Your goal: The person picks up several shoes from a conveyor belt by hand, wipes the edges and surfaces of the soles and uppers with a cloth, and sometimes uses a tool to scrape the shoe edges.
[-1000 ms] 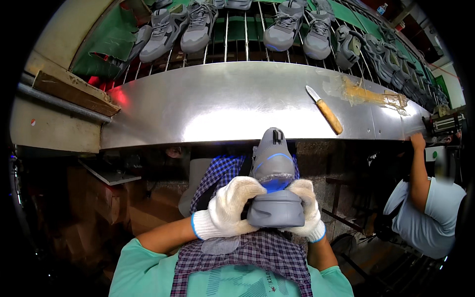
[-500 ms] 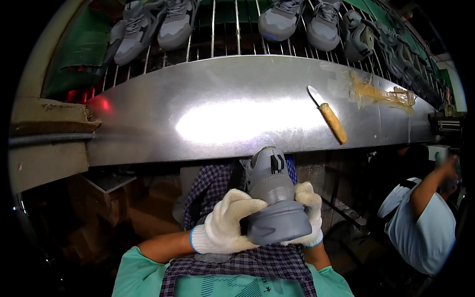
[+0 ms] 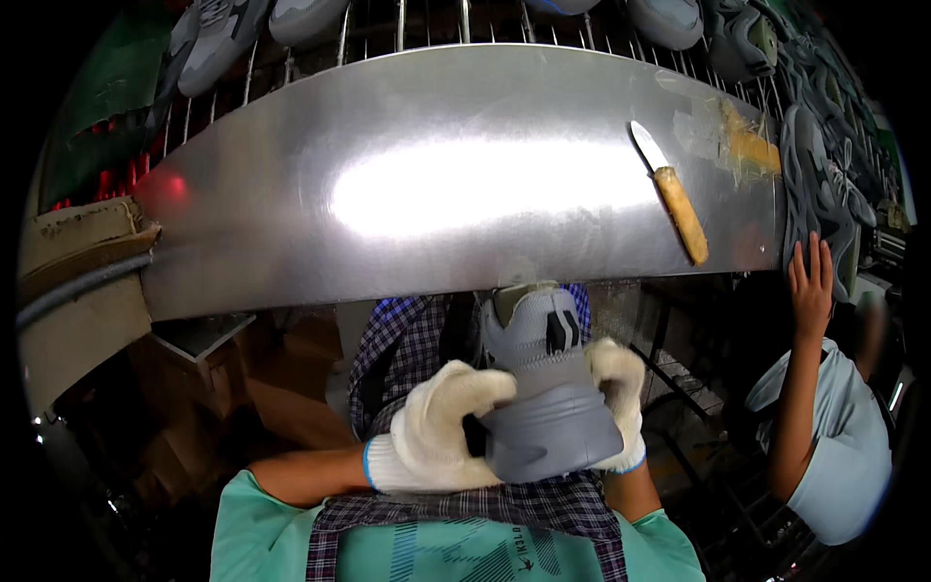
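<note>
— Fingers, left hand and right hand, in cream knit gloves?

— Both pinch a grey, thick-soled shoe, probably steadying it, near the edge of the shiny metal tabletop.

— And the wooden-handled knife?

— On it, perhaps for easy reach; grey sneakers line a metal-barred rack.

Knife resting on metal table

The broad metal table is stretching across the view, its middle shining white. The knife — wooden handle, pale blade — is lying aslant toward the right, its tip pointing to the far edge. Yellowish tape is clinging near the right end. Beyond, a rack of metal rods is carrying grey shoes.
</note>
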`<action>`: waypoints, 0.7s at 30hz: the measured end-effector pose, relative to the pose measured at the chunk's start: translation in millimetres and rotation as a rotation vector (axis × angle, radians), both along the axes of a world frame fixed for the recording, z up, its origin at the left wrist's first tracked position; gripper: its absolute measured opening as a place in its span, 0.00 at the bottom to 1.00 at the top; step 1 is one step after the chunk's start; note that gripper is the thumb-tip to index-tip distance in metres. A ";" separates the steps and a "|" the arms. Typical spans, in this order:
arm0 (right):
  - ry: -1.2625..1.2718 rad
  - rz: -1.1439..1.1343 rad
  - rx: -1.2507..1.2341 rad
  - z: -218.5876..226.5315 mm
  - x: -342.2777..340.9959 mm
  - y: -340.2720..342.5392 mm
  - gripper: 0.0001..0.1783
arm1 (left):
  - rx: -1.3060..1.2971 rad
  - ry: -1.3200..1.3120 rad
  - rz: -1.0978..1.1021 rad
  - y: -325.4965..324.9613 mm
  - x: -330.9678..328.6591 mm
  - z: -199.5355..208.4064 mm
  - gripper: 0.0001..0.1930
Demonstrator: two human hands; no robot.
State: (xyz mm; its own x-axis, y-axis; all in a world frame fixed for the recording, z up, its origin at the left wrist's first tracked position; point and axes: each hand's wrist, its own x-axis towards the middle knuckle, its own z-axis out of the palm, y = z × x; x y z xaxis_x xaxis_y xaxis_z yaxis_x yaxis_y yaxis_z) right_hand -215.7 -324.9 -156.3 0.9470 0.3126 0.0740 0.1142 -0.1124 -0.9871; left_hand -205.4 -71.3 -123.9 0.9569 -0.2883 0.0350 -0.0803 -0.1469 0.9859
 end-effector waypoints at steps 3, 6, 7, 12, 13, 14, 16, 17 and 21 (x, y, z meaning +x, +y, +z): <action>-0.002 -0.019 -0.229 2.6 -2.0 -0.4 0.77 | 0.026 -0.121 -0.099 8.4 -6.4 -26.7 0.60; 0.184 0.068 -0.468 -7.0 -10.8 -4.8 0.73 | 0.260 0.148 -0.205 20.1 -8.5 -30.5 0.64; 0.204 0.200 -0.534 -32.2 -20.8 -11.3 0.66 | 0.347 0.304 -0.230 27.1 -11.2 -30.2 0.63; 0.394 0.211 -0.008 -105.1 -44.3 -25.2 0.46 | 0.419 0.442 -0.349 74.0 -4.9 -33.3 0.58; 0.445 0.191 0.102 -104.7 -32.2 -17.4 0.43 | 0.321 0.310 -0.219 81.3 0.3 -23.8 0.57; 0.492 0.167 0.211 -100.4 -20.6 -7.6 0.39 | 0.298 0.063 -0.177 85.1 15.7 -15.9 0.58; 0.492 0.139 0.333 -86.3 19.7 10.1 0.35 | 0.238 -0.069 -0.176 86.6 51.5 2.1 0.58; 0.447 0.110 0.358 -74.1 43.7 19.2 0.33 | 0.122 -0.047 -0.191 76.8 68.0 20.8 0.57; 0.165 0.016 0.354 3.4 147.1 60.0 0.27 | -0.194 -0.148 0.029 66.5 100.6 90.6 0.57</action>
